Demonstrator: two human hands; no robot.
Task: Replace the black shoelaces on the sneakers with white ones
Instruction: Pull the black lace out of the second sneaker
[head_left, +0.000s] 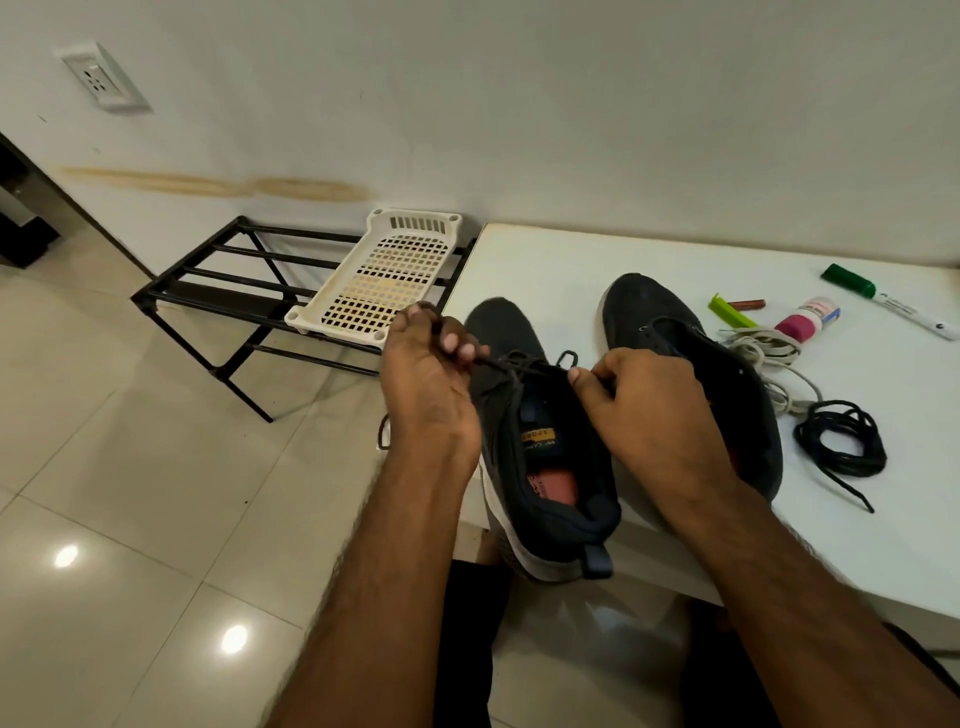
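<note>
My left hand pinching the black lace on the near shoe, my right hand pinching it too, white laces far right on the table

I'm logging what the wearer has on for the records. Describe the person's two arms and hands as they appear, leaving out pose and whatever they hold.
Both forearms are bare from the frame's lower edge to the wrists, with no sleeves showing. The left hand and right hand wear no gloves, and no rings, watch, bracelet or bandage are visible. Fine hair shows along both forearms. Nails look short and unpainted.
</note>
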